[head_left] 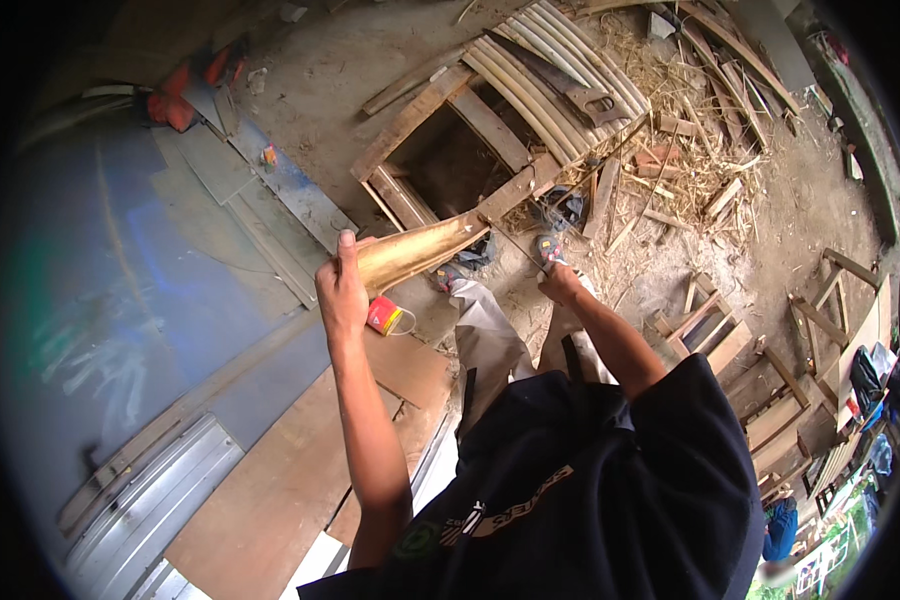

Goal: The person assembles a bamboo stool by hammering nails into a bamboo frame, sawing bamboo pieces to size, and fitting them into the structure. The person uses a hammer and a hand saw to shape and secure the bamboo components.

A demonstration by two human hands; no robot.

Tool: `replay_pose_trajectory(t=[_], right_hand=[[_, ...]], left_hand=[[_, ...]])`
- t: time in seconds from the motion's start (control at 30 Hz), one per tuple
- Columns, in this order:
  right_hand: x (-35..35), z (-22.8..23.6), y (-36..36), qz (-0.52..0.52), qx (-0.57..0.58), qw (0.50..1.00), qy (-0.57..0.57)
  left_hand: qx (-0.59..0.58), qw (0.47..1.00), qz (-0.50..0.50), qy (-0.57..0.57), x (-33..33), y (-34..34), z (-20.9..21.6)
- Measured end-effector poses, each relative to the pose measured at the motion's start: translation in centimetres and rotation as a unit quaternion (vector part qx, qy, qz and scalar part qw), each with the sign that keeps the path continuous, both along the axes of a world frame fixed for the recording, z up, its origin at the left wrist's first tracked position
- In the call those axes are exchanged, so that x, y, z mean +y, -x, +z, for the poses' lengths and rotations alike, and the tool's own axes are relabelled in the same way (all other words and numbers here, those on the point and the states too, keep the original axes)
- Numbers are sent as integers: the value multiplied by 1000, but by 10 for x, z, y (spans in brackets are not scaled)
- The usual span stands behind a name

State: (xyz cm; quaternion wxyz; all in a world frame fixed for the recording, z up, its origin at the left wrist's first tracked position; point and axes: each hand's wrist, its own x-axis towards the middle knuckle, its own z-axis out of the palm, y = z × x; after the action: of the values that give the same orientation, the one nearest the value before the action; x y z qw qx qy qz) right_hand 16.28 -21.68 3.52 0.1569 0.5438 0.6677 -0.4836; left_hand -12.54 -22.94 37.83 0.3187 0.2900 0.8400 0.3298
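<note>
The left hand (343, 292), just left of the middle of the frame, is closed on the near end of a split piece of bamboo (415, 254), its thumb pointing up along the end. The bamboo is pale and hollowed, and runs up to the right toward the corner of a wooden frame (410, 120) in the upper middle. The right hand (562, 286), right of the middle, is curled into a fist around one end of a thin dark tool (513, 243); its exact kind is hard to tell edge-on. The tool slants up to the left, its far end at the far end of the bamboo, though whether the two touch cannot be made out. Pale slats (540, 105) cover the upper right part of the wooden frame, and a handsaw (555, 82) lies on them. Shavings and wood scraps (715, 150) are strewn over the ground at the upper right. A red and yellow tin (383, 315) with a loop handle is just below the left hand, near a brown board (260, 480) in the lower left. A ridged metal sheet (155, 510) lies further left, and small wooden frames (820, 320) stand at the right edge.
</note>
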Motion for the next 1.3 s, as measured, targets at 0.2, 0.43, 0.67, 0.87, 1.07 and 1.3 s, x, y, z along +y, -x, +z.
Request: replay_pose_trajectory(t=[0.2, 0.43, 0.67, 0.87, 1.07, 1.3], right_hand=[[15, -4, -14, 43, 6, 999, 12], [40, -2, -35, 136, -54, 989, -10], [33, 13, -52, 153, -66, 986, -17], [23, 7, -46, 117, -46, 991, -49], [30, -1, -53, 171, -87, 981, -26], [24, -11, -64, 158, -67, 985, -6]], left_hand=[[-64, 998, 28, -10, -15, 12, -3], [-46, 998, -29, -33, -24, 26, -4], [-63, 997, -18, -39, -24, 37, -5], [-69, 995, -50, -49, -25, 38, -6], [-59, 996, -43, -51, -24, 39, -6], [-48, 996, -54, -53, -29, 43, -7]])
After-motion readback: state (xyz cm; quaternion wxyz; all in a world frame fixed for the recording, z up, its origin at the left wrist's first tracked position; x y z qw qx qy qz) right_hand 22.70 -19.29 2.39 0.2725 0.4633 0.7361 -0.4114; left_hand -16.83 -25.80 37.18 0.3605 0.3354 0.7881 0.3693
